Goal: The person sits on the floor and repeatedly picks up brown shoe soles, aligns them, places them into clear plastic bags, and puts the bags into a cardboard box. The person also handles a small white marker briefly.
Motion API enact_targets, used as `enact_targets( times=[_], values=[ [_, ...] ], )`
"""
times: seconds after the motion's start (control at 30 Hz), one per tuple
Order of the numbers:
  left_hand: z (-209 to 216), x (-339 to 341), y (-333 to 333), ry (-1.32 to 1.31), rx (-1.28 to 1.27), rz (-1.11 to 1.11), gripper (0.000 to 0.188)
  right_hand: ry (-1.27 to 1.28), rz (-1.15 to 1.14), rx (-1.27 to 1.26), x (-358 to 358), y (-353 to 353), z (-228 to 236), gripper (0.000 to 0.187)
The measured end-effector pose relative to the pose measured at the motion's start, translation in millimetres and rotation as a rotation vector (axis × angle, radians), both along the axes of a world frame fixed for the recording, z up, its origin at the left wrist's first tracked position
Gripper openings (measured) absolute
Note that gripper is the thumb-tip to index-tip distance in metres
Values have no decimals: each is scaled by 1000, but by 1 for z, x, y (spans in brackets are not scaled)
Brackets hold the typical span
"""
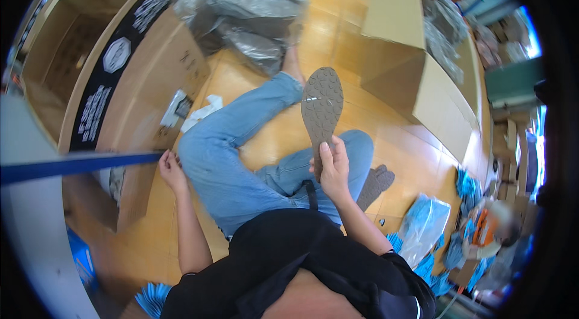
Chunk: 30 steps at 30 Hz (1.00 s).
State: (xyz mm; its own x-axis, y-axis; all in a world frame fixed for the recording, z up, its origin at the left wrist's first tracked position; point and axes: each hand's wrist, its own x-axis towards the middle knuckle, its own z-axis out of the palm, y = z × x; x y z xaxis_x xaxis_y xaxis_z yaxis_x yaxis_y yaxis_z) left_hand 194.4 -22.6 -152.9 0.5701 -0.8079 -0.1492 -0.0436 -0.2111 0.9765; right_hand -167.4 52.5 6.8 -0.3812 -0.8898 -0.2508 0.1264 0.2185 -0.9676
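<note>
My right hand (333, 168) grips a brown shoe sole (322, 105) by its narrow end, thumb on the near face. The sole stands upright above my lap, showing a pattern of rounded shapes. More brown soles (377, 185) lie on the floor beside my right thigh, partly hidden by it. Low at my left side, my left hand (173, 171) has its fingers curled together. A long blue band (84, 166) runs from the left edge to those fingertips; whether they hold it is unclear.
A large cardboard box (145, 72) stands open at left, beside a grey surface (33, 216). Grey plastic-wrapped bundles (259, 11) lie ahead near my foot. Another open carton (395, 35) holds plastic bags at right. A clear bag (425, 225) and blue pieces (467, 183) lie nearer; another person (491, 225) sits beyond.
</note>
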Motion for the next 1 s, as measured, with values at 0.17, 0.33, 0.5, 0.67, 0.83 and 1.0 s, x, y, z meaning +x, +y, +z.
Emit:
enact_targets(
  times=[0.17, 0.33, 0.5, 0.67, 0.83, 1.0],
  values=[
    [110, -87, 69, 279, -222, -257, 25, -116, 373, 12, 50, 5, 5, 35],
    [138, -117, 108, 680, -270, -208, 24, 73, 1012, 195, 86, 2, 3, 47],
    [103, -25, 139, 304, 43, 164, 24, 243, 954, 32, 74, 3, -13, 50],
    [36, 44, 164, 347, 237, 474, 35, 219, 741, 118, 45, -1, -21, 47],
    [-11, 30, 169, 129, 233, 488, 31, 299, 520, 123, 25, 1, -5, 44],
    [26, -18, 129, 23, 2, 206, 25, 339, 433, 91, 16, 9, 0, 41]
  ],
)
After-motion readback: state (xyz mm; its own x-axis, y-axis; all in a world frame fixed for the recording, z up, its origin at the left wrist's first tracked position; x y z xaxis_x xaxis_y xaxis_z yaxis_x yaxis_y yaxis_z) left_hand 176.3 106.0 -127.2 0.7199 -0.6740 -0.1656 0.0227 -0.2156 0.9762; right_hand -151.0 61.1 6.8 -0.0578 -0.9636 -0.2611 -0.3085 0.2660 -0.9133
